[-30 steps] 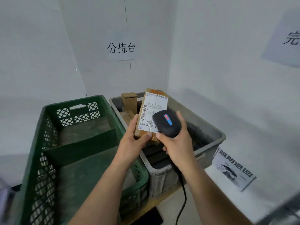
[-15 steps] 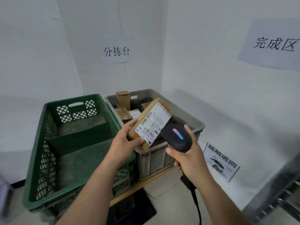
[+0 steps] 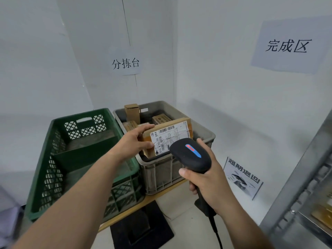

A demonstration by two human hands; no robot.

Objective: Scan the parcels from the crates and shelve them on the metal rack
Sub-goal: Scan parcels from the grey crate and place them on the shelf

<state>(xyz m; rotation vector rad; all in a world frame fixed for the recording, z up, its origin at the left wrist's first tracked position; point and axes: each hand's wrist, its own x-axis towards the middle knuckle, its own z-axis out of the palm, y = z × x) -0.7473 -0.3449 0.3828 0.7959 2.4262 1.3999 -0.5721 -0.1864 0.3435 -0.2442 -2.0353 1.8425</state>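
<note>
The left hand [image 3: 138, 139] is seen in the head view closed on the left end of a brown cardboard parcel with a white barcode label [image 3: 168, 136], thumb laid across the near face and fingers curled over the top edge, so that the parcel is held just above the near rim of the grey plastic crate [image 3: 206, 135]. The right hand [image 3: 206, 178] is wrapped firmly round the handle of a black corded handheld scanner with a red and blue stripe [image 3: 191, 154], whose head is raised just in front of the label's lower right corner. More brown boxes are left in the grey crate, while the green lattice plastic crate [image 3: 59, 159] beside it appears empty. The scan is judged to be the step in hand; it is best done with the label kept flat toward the scanner, the thumb kept clear of the barcode, and the scanner drawn back a little so the whole code is covered. The grey metal rack [image 3: 305, 186] is seen at the right edge, near enough for the parcel to be shelved next without being passed between hands.
</note>
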